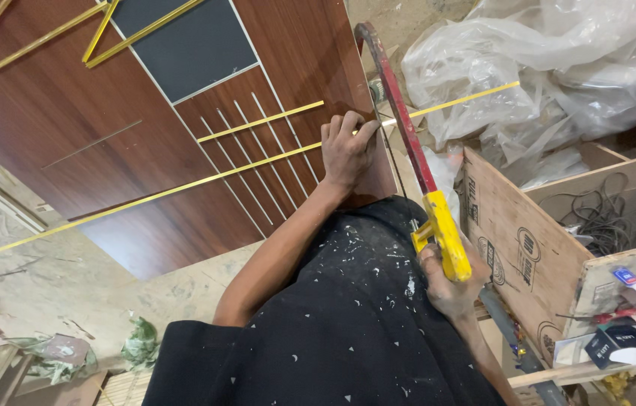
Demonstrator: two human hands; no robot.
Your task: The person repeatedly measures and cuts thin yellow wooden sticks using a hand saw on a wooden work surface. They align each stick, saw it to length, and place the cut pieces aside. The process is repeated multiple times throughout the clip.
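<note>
Hacksaw (408,143) with a red frame and yellow handle stood nearly upright at the panel's (107,120) right edge, its blade against a long brass strip (258,161) that ran across the panel and out past that edge. Right hand (449,282) was closed around the yellow handle. Left hand (348,146) pressed down on the strip just beside the blade, fingers curled over it. Panel was dark wood-grain with a grey inset and more brass strips lying on it. Right of the saw stood a plywood box (528,248) holding cables and small tools, with crumpled plastic sheeting (558,68) behind it.
</note>
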